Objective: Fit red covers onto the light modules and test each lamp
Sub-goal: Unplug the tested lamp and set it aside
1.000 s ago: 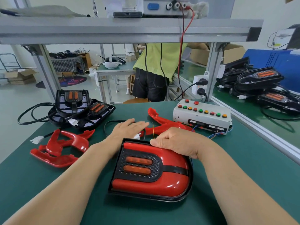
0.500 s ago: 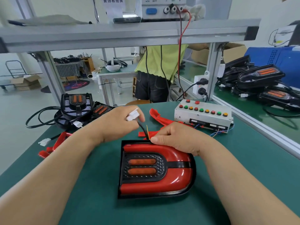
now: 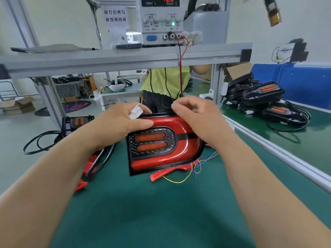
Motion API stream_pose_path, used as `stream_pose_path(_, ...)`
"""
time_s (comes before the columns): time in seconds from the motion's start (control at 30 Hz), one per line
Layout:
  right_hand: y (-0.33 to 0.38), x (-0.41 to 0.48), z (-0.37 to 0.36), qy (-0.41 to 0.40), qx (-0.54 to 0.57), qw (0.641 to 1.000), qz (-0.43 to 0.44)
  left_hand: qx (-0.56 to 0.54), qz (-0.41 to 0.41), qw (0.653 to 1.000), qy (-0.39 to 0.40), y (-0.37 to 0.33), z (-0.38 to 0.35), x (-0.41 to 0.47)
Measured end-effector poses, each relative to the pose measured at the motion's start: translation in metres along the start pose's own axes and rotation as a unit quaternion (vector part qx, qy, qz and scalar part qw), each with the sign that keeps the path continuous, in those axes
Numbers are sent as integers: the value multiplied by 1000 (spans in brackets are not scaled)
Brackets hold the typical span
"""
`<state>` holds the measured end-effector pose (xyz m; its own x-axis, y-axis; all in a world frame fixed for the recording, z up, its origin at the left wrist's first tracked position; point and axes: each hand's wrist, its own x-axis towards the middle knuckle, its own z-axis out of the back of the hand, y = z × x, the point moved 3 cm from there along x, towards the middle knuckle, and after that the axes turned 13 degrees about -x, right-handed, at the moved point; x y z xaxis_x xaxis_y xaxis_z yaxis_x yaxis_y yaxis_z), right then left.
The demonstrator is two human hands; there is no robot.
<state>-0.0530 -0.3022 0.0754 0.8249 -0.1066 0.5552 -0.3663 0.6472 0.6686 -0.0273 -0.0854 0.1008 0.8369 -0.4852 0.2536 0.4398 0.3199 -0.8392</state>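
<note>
Green matting covers the workbench (image 3: 161, 221), which fills the lower half of the view. At 12 o'clock an aluminium shelf (image 3: 125, 58) crosses above it, and on the shelf stands a power supply (image 3: 161, 20) whose red display reads 12.0. Behind the bench stands a person in a yellow-green shirt (image 3: 164, 81).

At 2 o'clock, on the neighbouring bench, black lamp housings (image 3: 263, 93) lie in a pile. At 9 o'clock more housings (image 3: 77, 121) lie beside a coiled black cable (image 3: 39, 142).

At the centre is the light module (image 3: 161, 142) with its red cover fitted. It is raised and tilted toward the camera, and both its orange lenses are facing up.

The left hand (image 3: 121, 120) lays its thumb on the upper left corner of the module and holds a white connector (image 3: 135, 111) between its curled fingers. The right hand (image 3: 198, 120) is at the upper right edge of the module. Its fingers are curled and its thumb is near the forefinger; it is too blurred to tell if they pinch something.

At 6 o'clock from the module, a loose red cover (image 3: 168, 171) lies on the mat, touching thin coloured wires (image 3: 197, 165).
</note>
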Motion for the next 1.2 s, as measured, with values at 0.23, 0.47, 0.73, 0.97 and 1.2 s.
stream_pose_path(0.23,-12,-22,7,-27,241,949,-203,-336,-23,920,-201,-16,-34,24)
stream_pose_path(0.47,5,-39,21,41,408,890,-202,-476,-6,854,-209,-45,-95,34)
stream_pose_path(0.73,-9,-64,129,-192,313,919,-146,-542,6,832,-123,-101,-186,53)
stream_pose_path(0.97,-15,-107,246,-316,197,918,-135,-604,17,797,10,-181,-284,60)
stream_pose_path(1.2,-25,-177,348,-432,160,875,-146,-588,63,792,149,-251,-387,41)
